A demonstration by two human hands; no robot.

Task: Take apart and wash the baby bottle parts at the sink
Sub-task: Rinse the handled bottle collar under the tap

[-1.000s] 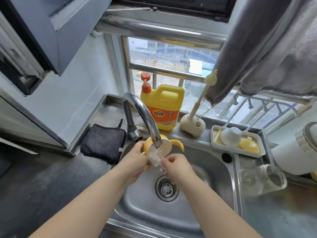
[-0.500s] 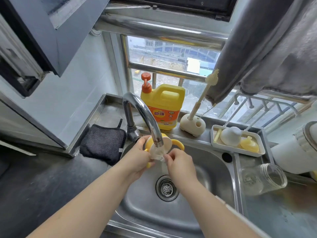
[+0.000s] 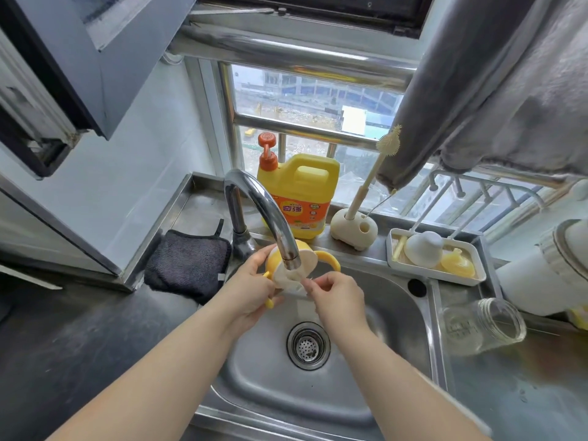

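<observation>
You've a yellow handled collar (image 3: 274, 261) with a cream teat, a yellow detergent jug (image 3: 300, 192) with an orange pump, a black cloth (image 3: 187, 265), a white tray (image 3: 432, 272), grey steel sink (image 3: 397, 313)

2 bare forearms (image 3: 178, 361), apparently no sleeves, rings or watch

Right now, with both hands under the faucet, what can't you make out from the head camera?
- Nipple: the right hand pinches it, and the faucet spout covers the join with the yellow handled collar.
- Left hand: its palm side against the collar is hidden.
- Water flow: too faint to confirm.
- White appliance: cut off by the right edge.
</observation>
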